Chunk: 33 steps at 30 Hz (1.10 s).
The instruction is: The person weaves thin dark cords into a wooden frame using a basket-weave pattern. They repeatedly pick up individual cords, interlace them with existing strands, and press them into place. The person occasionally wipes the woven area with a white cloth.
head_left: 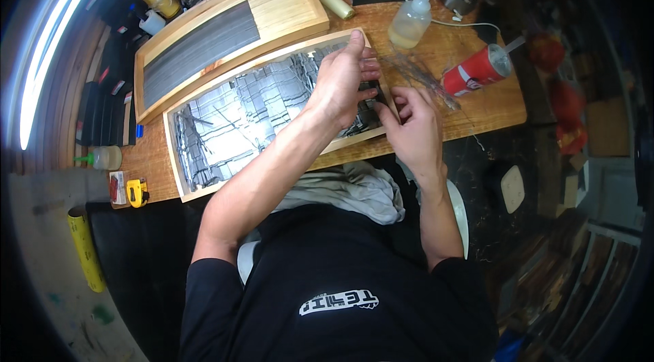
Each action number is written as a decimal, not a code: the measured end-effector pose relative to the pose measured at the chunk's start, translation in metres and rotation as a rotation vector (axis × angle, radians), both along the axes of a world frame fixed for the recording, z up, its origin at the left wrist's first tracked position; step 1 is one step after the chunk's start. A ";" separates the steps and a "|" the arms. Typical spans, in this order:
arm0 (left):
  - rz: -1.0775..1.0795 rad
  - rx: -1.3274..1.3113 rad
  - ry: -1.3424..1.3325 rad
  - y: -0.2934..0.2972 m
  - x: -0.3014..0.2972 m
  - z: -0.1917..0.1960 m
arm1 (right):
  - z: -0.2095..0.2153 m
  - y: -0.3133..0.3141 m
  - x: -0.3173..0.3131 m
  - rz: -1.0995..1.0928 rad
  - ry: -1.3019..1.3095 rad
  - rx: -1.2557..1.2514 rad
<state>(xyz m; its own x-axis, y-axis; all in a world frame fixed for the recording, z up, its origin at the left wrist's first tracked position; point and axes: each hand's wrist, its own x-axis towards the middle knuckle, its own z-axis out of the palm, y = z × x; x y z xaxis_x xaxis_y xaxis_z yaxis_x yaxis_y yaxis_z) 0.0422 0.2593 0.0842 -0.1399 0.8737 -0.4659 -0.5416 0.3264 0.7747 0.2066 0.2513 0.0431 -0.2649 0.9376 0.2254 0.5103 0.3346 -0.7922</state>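
1. At the frame's centre, the left hand (338, 87) leans over the tray's (199, 192) right end, fingers half curled; I can't tell whether they pinch anything.
2. Right of centre, the right hand (417, 131) bends beside that end's rim, thumb and fingers narrowly parted, any grip unclear.
3. Left of centre, grey strips (252, 103) line the tray.

Red container (473, 73) – yellow tape measure (138, 193) – yellow tube (86, 251)
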 end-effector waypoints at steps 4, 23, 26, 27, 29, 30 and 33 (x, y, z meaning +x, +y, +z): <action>0.007 -0.007 -0.057 0.000 -0.002 0.001 | 0.006 -0.001 -0.006 -0.009 -0.214 0.215; 0.057 0.201 0.048 -0.049 -0.034 -0.013 | 0.036 -0.024 0.002 -0.054 -0.137 0.314; 0.031 0.168 -0.095 -0.076 -0.046 -0.008 | 0.033 -0.044 -0.020 0.093 -0.112 0.546; 0.051 0.194 -0.124 -0.086 -0.052 -0.007 | 0.030 -0.051 -0.027 0.156 -0.113 0.568; 0.118 0.193 -0.136 -0.105 -0.067 -0.006 | 0.025 -0.062 -0.037 0.256 -0.113 0.577; 0.117 0.191 -0.121 -0.113 -0.076 -0.007 | 0.023 -0.066 -0.043 0.308 -0.112 0.581; 0.140 0.213 -0.143 -0.138 -0.100 -0.020 | 0.014 -0.072 -0.054 0.424 -0.025 0.473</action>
<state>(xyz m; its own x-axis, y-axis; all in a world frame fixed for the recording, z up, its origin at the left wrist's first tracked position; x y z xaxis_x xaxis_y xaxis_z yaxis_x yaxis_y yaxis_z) -0.0573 0.1211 0.0644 -0.2118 0.9309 -0.2976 -0.6786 0.0790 0.7302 0.1530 0.1790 0.0575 -0.6017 0.5509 0.5784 0.2733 0.8224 -0.4989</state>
